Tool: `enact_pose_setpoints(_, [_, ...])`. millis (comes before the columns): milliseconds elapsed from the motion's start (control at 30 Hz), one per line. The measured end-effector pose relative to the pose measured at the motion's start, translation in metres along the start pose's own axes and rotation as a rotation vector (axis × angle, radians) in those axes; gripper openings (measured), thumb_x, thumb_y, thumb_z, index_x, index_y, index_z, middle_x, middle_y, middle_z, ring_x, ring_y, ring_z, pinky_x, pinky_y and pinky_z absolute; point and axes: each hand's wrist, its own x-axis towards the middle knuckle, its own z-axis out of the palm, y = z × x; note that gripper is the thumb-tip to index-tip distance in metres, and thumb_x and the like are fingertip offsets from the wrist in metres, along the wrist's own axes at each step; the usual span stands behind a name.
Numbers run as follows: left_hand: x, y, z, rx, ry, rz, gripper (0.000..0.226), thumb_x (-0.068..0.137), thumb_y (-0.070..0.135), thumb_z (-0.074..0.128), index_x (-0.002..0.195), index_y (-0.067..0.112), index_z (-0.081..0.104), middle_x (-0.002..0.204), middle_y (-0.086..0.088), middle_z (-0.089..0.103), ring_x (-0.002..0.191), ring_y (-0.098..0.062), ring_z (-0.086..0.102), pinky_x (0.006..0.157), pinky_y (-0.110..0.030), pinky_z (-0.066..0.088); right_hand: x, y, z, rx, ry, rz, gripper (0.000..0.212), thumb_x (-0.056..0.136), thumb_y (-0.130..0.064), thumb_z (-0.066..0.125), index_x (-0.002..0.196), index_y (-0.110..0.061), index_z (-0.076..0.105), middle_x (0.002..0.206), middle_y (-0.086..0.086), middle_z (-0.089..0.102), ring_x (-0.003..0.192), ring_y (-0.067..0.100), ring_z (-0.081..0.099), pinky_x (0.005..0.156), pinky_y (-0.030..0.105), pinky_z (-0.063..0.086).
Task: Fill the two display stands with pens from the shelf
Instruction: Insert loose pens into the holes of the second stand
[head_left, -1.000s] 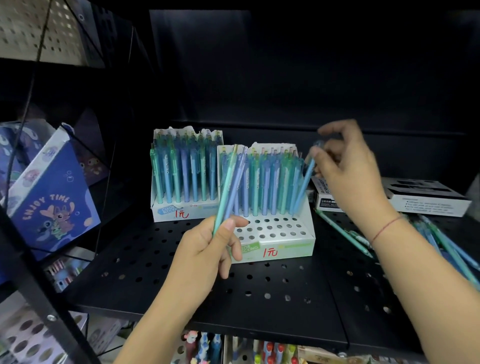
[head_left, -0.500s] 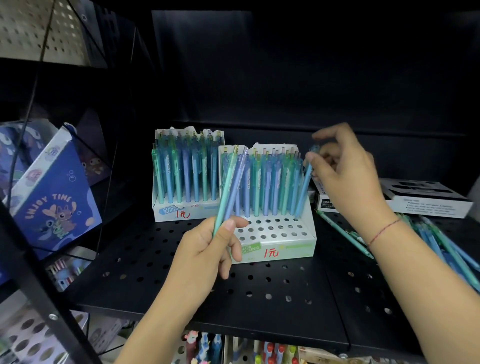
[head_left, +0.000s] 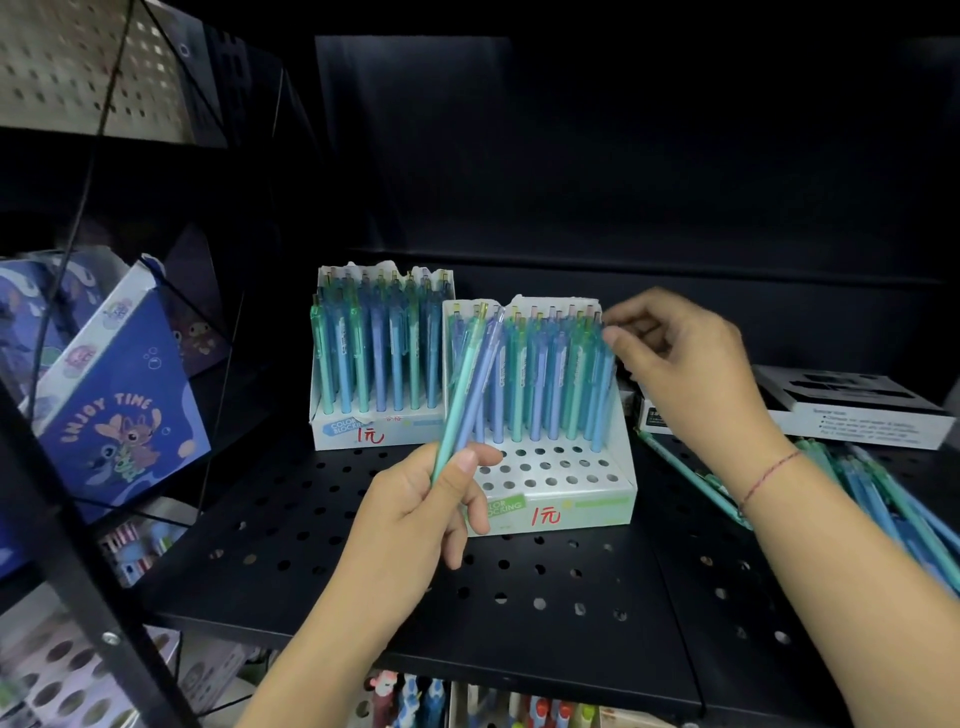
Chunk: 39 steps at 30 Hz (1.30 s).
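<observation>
Left hand (head_left: 415, 499) grips two pens (head_left: 470, 379), tilted, with the front stand (head_left: 587, 506) just beyond it. Right hand (head_left: 691, 374) pinches the top of the end pen (head_left: 600, 410) standing there; loose pens (head_left: 893, 488) lie beside its wrist.

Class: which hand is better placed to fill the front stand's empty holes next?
Probably right hand: it is at the white cardboard front stand, pinching a seated blue plastic pen; left hand grips spare teal and blue pens.

Blue "ENJOY TIME" box (head_left: 119, 415) tilted at left; flat black-white box (head_left: 852, 410) right.
</observation>
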Motion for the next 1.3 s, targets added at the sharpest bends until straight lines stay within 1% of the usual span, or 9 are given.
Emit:
enact_pose_setpoints(167, [-0.001,0.002,0.001,0.006,-0.017,0.008,0.027,0.096,0.033,0.044,0.097,0.025,0.069,0.061,0.000,0.060,0.044,-0.013,0.044,0.058,-0.008,0.042,0.000,-0.002,0.001,-0.046,0.030,-0.017,0.006,0.086,-0.016,0.068,0.084,-0.022,0.070,0.077,-0.011,0.057,0.066,-0.001,0.050,0.061,0.004,0.039])
enact_pose_setpoints(267, [-0.002,0.004,0.001,0.010,-0.052,0.010,0.027,0.094,0.035,0.044,0.096,0.026,0.070,0.062,0.000,0.061,0.045,-0.014,0.044,0.053,-0.007,0.040,-0.005,-0.011,0.001,0.103,0.085,-0.026,0.008,0.085,-0.016,0.069,0.092,-0.021,0.071,0.085,-0.008,0.057,0.070,0.005,0.054,0.064,0.011,0.046])
enact_pose_setpoints(333, [-0.003,0.006,0.002,0.019,-0.081,0.016,0.028,0.093,0.036,0.045,0.097,0.027,0.071,0.062,0.000,0.061,0.045,-0.014,0.044,0.050,-0.007,0.038,-0.011,-0.021,0.005,0.359,-0.039,0.001,0.015,0.086,-0.015,0.069,0.098,-0.023,0.069,0.087,-0.005,0.063,0.068,0.011,0.058,0.060,0.024,0.051])
enact_pose_setpoints(500, [-0.002,0.007,0.003,0.036,-0.129,0.030,0.028,0.095,0.032,0.044,0.101,0.023,0.070,0.063,-0.001,0.061,0.042,-0.012,0.042,0.049,-0.005,0.037,-0.024,-0.033,0.023,0.659,-0.467,0.076,0.028,0.089,-0.010,0.061,0.117,-0.007,0.059,0.084,0.009,0.070,0.069,0.017,0.066,0.058,0.026,0.052])
enact_pose_setpoints(667, [-0.002,0.004,0.003,0.035,-0.104,0.022,0.028,0.097,0.032,0.043,0.097,0.024,0.070,0.060,0.002,0.060,0.041,-0.010,0.041,0.051,-0.006,0.038,-0.020,-0.035,0.018,0.702,-0.348,0.062,0.023,0.092,-0.002,0.055,0.113,-0.011,0.057,0.079,0.015,0.068,0.065,0.018,0.064,0.058,0.024,0.052])
enact_pose_setpoints(767, [-0.001,0.002,0.002,0.028,-0.050,0.021,0.030,0.093,0.038,0.043,0.100,0.028,0.070,0.061,0.001,0.059,0.043,-0.012,0.043,0.053,-0.007,0.039,-0.012,-0.028,0.005,0.601,-0.093,0.055,0.028,0.092,-0.004,0.056,0.113,-0.021,0.049,0.075,0.010,0.067,0.066,0.017,0.065,0.063,0.027,0.055])
enact_pose_setpoints(867, [-0.001,0.002,0.002,0.036,-0.022,0.032,0.031,0.092,0.041,0.042,0.100,0.030,0.070,0.058,0.002,0.052,0.044,-0.012,0.040,0.059,-0.017,0.043,-0.007,-0.017,-0.004,0.276,0.040,-0.030,0.035,0.092,-0.013,0.060,0.119,-0.028,0.044,0.075,0.006,0.065,0.071,0.015,0.065,0.072,0.028,0.055])
enact_pose_setpoints(1000, [-0.002,0.004,0.003,0.044,-0.003,0.024,0.030,0.093,0.040,0.042,0.100,0.031,0.070,0.056,-0.001,0.041,0.046,-0.008,0.035,0.061,-0.033,0.040,-0.006,-0.011,-0.001,0.053,0.016,-0.081,0.036,0.090,-0.016,0.064,0.122,-0.026,0.050,0.075,-0.004,0.061,0.070,0.001,0.055,0.065,0.006,0.042])
enact_pose_setpoints(1300, [-0.003,0.005,0.002,0.039,0.008,0.013,0.031,0.091,0.042,0.043,0.100,0.032,0.070,0.057,0.000,0.039,0.046,-0.008,0.035,0.059,-0.030,0.039,-0.008,-0.011,0.003,-0.042,-0.004,-0.137,0.038,0.090,-0.017,0.063,0.126,-0.024,0.052,0.075,-0.011,0.056,0.070,-0.002,0.053,0.063,0.010,0.041])
